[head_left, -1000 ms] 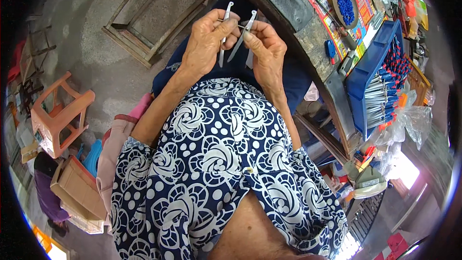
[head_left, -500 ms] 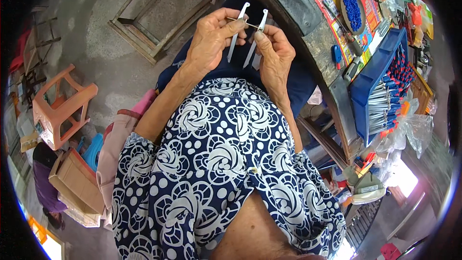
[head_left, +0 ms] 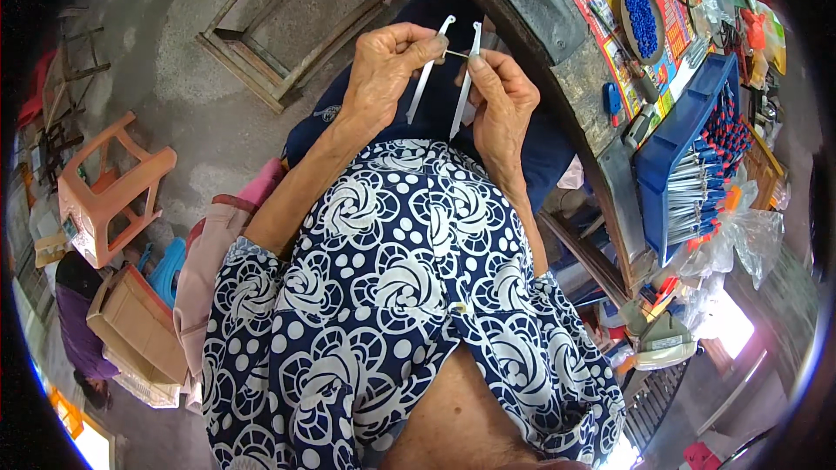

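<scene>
At twelve o'clock I see the left hand (head_left: 380, 74) pinching a slim silver metal strip (head_left: 420, 91), the right hand (head_left: 505, 104) gripping a matching silver metal strip (head_left: 461, 107), a thin brassy rod (head_left: 456, 54) between

Soft, even light falls on my fingers (head_left: 512, 76), sharply rendered near twelve o'clock. Overexposed patches (head_left: 730, 322) glare at four, five and eight o'clock. A dull sheen marks the dark sheet (head_left: 522, 10) on my worktop (head_left: 576, 85) toward one o'clock. Straight edges bend toward the blurred rim, which is blue-fringed at four o'clock and bordered in black.
</scene>
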`<move>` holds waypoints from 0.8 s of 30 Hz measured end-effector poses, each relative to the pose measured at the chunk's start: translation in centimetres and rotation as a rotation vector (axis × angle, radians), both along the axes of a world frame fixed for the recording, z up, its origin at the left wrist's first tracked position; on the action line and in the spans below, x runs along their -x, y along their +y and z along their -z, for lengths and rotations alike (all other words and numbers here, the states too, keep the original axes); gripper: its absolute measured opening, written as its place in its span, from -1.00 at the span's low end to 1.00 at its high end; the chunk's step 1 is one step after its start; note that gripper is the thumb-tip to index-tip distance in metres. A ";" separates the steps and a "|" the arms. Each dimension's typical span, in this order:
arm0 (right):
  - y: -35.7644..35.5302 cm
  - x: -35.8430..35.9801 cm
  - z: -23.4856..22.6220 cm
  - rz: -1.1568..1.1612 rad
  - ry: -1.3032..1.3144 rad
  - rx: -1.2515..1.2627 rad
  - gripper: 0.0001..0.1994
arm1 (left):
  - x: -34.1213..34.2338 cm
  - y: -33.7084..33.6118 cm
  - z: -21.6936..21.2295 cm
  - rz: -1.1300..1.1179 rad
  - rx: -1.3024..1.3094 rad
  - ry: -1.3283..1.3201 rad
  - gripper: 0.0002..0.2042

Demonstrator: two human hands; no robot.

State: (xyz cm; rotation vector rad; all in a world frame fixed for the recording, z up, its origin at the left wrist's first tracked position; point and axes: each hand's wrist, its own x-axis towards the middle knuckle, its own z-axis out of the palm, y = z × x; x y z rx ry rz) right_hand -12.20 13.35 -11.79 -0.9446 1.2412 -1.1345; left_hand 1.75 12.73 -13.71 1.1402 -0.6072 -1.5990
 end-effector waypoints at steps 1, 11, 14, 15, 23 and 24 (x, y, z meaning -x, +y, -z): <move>0.0 0.0 0.0 0.006 -0.002 0.005 -0.84 | 0.0 0.1 -0.1 -0.001 0.001 0.001 -0.85; 0.5 -1.2 -1.1 0.011 0.095 0.044 -0.88 | 1.2 0.5 -1.4 -0.036 0.098 0.007 -0.88; 0.3 -1.3 -1.2 0.010 0.123 0.066 -0.87 | 1.5 0.2 -1.3 -0.063 0.105 -0.001 -0.90; 0.3 -1.3 -1.2 0.005 0.145 0.074 -0.87 | 1.5 0.2 -1.3 -0.063 0.095 0.010 -0.91; 0.0 -1.0 -0.7 -0.093 0.184 0.058 -0.85 | 0.8 0.1 -1.1 -0.040 0.084 -0.030 -0.90; -0.1 -0.8 -0.5 -0.112 0.107 0.066 -0.84 | 0.7 0.0 -1.1 -0.012 0.066 -0.049 -0.89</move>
